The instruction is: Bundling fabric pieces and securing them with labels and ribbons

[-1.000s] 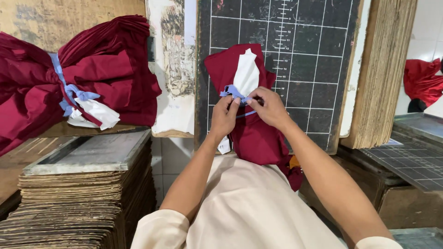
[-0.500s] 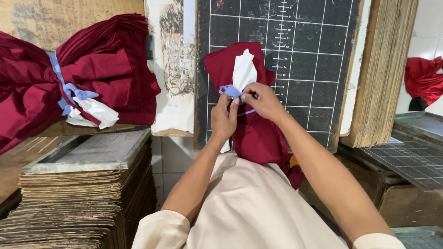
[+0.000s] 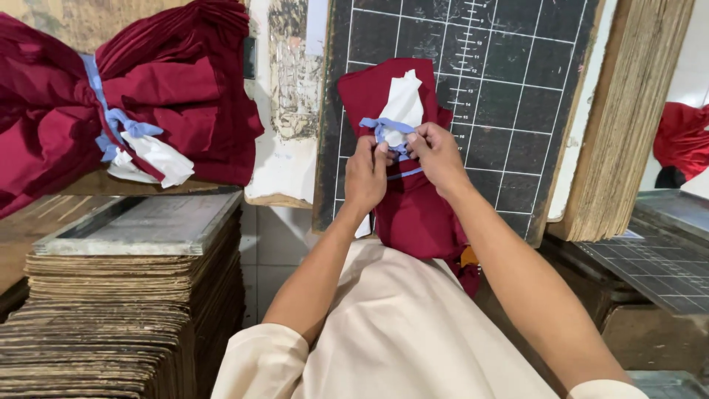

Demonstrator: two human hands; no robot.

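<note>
Blue tie [image 3: 384, 127], knot seemingly behind fingers [image 3: 395, 151].

Both arms extended forward and up, bare from the elbows, converging at center. Left hand [image 3: 365, 174]: back of hand to camera, wrist straight, fingers curled inward in a pinch. Right hand [image 3: 437, 154]: slightly higher, wrist bent inward, thumb and fingertips pinched toward the left hand. The 2 hands sit knuckle to knuckle, nearly touching. Light sleeves cover both upper arms.
</note>
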